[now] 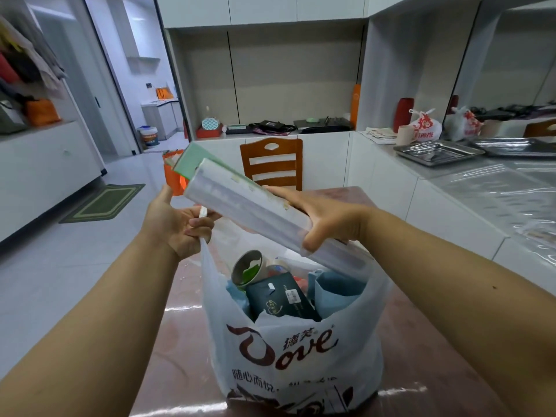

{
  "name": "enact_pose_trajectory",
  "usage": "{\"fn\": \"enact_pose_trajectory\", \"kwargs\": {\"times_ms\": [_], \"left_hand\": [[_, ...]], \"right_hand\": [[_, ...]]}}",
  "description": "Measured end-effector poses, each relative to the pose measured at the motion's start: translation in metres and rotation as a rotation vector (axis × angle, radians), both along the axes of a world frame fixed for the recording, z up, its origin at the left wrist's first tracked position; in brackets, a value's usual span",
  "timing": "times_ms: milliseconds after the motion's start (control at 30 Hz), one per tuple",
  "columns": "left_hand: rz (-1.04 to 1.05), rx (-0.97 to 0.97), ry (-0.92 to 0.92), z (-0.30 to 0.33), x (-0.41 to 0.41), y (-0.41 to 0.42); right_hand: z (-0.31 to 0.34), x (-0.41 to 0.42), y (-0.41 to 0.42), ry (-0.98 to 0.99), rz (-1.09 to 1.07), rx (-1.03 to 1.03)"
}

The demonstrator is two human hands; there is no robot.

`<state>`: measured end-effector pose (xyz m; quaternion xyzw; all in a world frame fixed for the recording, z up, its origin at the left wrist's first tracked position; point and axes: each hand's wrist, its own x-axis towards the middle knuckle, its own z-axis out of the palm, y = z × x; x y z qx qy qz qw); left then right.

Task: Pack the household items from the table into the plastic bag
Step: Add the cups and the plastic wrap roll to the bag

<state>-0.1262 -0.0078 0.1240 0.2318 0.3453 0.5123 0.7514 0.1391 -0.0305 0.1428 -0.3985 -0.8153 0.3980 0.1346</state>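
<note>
Plastic bag (288, 350) handle pinched by left hand (177, 224); right hand (328, 221) grips cylindrical film roll (249, 206).

Your left hand (177, 224) raised, fingers curled in a pinch, your right hand (325, 219) gripping from above, both forearms outstretched

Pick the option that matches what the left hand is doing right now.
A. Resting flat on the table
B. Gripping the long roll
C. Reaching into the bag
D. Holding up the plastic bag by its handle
D: the left hand has its fingers curled round the handle of the plastic bag, lifting that side, while the right hand holds the long roll over the opening.
</note>
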Motion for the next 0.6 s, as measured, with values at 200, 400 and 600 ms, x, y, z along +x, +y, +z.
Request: {"fn": "enact_pose_trajectory", "kwargs": {"times_ms": [200, 400, 600], "left_hand": [[0.013, -0.027, 0.036, 0.002, 0.005, -0.001], [0.031, -0.053, -0.034, 0.001, 0.001, -0.008], [0.1, -0.077, -0.03, -0.006, -0.019, -0.007]], "right_hand": [[0.002, -0.007, -0.009, 0.116, 0.015, 0.019], [0.0, -0.008, -0.005, -0.001, 0.003, -0.039], [-0.008, 0.001, -0.002, -0.249, 0.004, -0.049]]}}
